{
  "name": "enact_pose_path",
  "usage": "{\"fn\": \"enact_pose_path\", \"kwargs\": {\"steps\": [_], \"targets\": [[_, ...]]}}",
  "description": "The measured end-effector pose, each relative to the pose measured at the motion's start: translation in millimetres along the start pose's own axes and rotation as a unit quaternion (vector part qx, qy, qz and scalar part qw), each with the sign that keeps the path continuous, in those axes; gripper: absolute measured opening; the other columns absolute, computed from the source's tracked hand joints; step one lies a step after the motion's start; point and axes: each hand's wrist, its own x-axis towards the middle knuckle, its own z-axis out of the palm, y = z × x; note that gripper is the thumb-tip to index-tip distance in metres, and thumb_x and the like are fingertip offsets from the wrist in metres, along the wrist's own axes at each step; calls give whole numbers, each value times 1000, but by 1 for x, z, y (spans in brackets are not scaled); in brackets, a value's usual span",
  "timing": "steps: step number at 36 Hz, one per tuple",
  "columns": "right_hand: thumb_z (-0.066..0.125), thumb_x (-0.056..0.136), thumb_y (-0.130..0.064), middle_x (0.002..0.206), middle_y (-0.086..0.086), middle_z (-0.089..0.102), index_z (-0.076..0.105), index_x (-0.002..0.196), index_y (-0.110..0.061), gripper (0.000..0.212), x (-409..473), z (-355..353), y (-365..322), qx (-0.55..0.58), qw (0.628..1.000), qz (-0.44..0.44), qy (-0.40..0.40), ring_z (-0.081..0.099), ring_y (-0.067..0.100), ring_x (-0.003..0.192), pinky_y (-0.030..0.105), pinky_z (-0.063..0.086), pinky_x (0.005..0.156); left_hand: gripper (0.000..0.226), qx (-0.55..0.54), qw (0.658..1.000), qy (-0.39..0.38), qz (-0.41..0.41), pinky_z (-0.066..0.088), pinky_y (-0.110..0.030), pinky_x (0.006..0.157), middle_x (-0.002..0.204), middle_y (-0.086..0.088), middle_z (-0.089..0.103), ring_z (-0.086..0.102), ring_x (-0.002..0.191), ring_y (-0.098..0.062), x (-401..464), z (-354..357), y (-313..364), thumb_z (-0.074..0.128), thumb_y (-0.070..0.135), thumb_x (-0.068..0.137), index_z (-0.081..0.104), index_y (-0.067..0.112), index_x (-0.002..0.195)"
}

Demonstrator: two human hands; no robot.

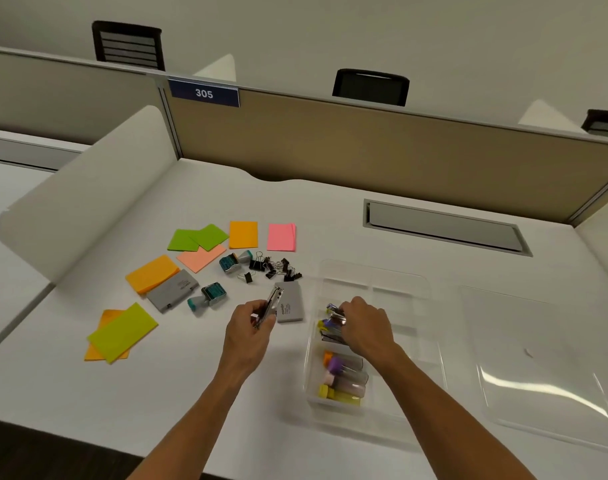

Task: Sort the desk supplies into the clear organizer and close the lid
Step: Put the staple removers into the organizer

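Left hand (250, 318) grips shiny metal hole punch (268, 310).

Centre frame, the left hand (252, 322) grips a small silver metal tool (268, 308); right of it, the right hand (364, 327) reaches into the clear plastic organizer (378, 289) on the white surface (330, 216).
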Motion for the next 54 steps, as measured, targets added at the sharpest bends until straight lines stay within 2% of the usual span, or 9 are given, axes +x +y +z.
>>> {"fn": "enact_pose_path", "kwargs": {"steps": [2, 13, 19, 24, 29, 33, 40, 46, 54], "targets": [[53, 92, -17, 109, 4, 57, 60, 113, -18, 22, 1, 3, -2, -18, 1000, -6, -8, 62, 26, 89, 35, 39, 78, 33, 3, 1000, -6, 7, 44, -14, 74, 117, 2, 57, 57, 101, -12, -1, 0, -1, 62, 21, 93, 56, 18, 125], [58, 93, -21, 106, 5, 60, 61, 109, -15, 17, 4, 6, -8, -43, 999, 4, -1, 62, 25, 92, 34, 43, 82, 34, 27, 998, -42, 37, 45, -16, 79, 115, 4, 55, 57, 102, -11, -5, 12, 2, 65, 21, 91, 56, 18, 124], [62, 93, -19, 112, 7, 58, 62, 114, -13, 22, 6, 3, 0, 69, 997, 26, -9, 61, 25, 93, 34, 52, 77, 31, 63, 990, -87, 88, 47, -18, 85, 111, 6, 55, 56, 101, -9, -6, 26, 9, 67, 18, 89, 58, 22, 119], [56, 97, -22, 122, 0, 60, 59, 128, -22, 32, 2, -9, 13, 175, 982, 69, 33, 60, 20, 105, 31, 49, 85, 36, 115, 978, -115, 129, 41, -10, 80, 111, 9, 53, 52, 101, -7, 0, 38, 14, 68, 14, 87, 60, 22, 121], [55, 96, -30, 118, -4, 65, 63, 123, -26, 28, -8, -21, 30, 222, 965, 116, 78, 62, 16, 103, 31, 49, 85, 36, 160, 961, -154, 166, 43, -23, 91, 112, 8, 52, 46, 107, -12, 7, 55, 23, 67, 15, 88, 61, 22, 123], [56, 96, -33, 111, -6, 67, 64, 120, -24, 27, -19, -24, 40, 235, 958, 134, 97, 63, 14, 96, 30, 49, 82, 38, 226, 938, -183, 189, 42, -26, 96, 119, 7, 53, 43, 110, -12, 10, 71, 30, 66, 16, 89, 60, 24, 125], [54, 96, -37, 111, -8, 68, 64, 121, -26, 29, -32, -24, 49, 252, 949, 154, 105, 64, 12, 95, 30, 52, 84, 33, 316, 894, -221, 229, 43, -27, 94, 124, 2, 58, 49, 108, -15, 11, 95, 41, 63, 15, 90, 63, 23, 123], [54, 95, -40, 107, -10, 68, 64, 119, -27, 29, -36, -23, 55, 258, 946, 166, 106, 64, 12, 94, 36, 55, 86, 24, 317, 894, -228, 221, 46, -22, 88, 116, 1, 61, 54, 98, -13, 12, 108, 38, 66, 21, 89, 66, 21, 113], [55, 94, -41, 107, -11, 68, 64, 119, -29, 29, -36, -19, 58, 265, 945, 168, 95, 64, 11, 95, 34, 55, 88, 30, 322, 892, -235, 213, 48, -24, 88, 113, 0, 61, 55, 97, -13, 16, 115, 37, 71, 28, 85, 68, 19, 114]]}}
